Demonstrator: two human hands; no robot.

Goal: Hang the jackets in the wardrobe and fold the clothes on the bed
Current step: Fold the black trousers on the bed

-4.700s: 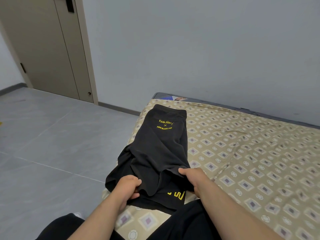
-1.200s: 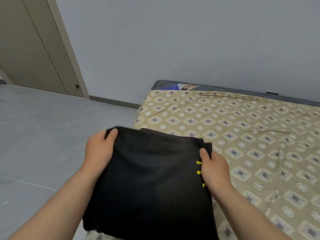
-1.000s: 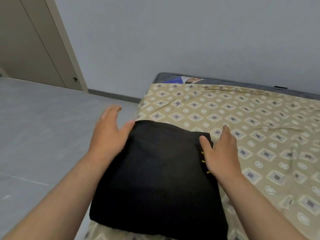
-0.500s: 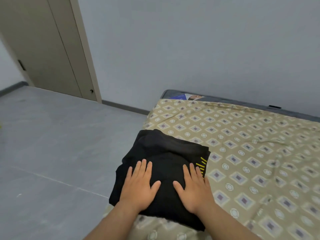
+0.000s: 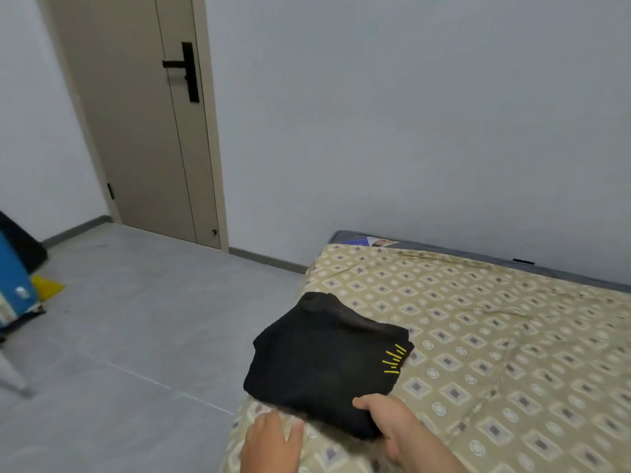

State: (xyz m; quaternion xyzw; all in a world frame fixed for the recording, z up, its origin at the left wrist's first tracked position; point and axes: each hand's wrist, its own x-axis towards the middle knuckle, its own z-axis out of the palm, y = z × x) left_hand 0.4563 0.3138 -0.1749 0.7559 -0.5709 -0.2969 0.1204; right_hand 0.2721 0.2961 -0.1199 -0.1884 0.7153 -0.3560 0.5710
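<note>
A black garment with yellow lines lies folded into a thick square near the left edge of the bed. My right hand holds its near right corner, thumb on top and fingers underneath. My left hand lies flat on the patterned sheet just in front of the garment's near edge, apart from the cloth.
The bed's left edge drops to a grey tiled floor. A closed beige door with a black handle stands at the back left. A blue object and a yellow one sit at the far left.
Both hands left the top of the folded garment and moved toward me. The right one took the near right corner; the left went onto the sheet. My view rose.
</note>
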